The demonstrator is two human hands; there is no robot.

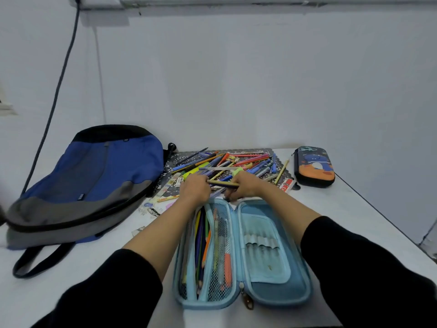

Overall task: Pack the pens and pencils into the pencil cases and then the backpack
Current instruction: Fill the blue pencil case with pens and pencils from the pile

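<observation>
A light blue pencil case [267, 292] lies open in front of me, with several pencils and pens in its left half behind mesh. Just beyond it a pile of pens and pencils [241, 162] is spread on a dark patterned mat. My left hand [195, 189] and my right hand [243, 187] are at the near edge of the pile, both gripping a small bunch of pens and pencils [222, 184] held crosswise between them. A shut dark pencil case [314, 165] with an orange and blue picture lies at the far right. The blue and grey backpack [89, 183] lies flat on the left.
Small erasers, stickers and a white box [288, 185] lie around the mat on the white table [94, 280]. A white wall stands close behind. A dark cable [59, 86] hangs down the wall on the left. The table's right edge runs diagonally past the dark case.
</observation>
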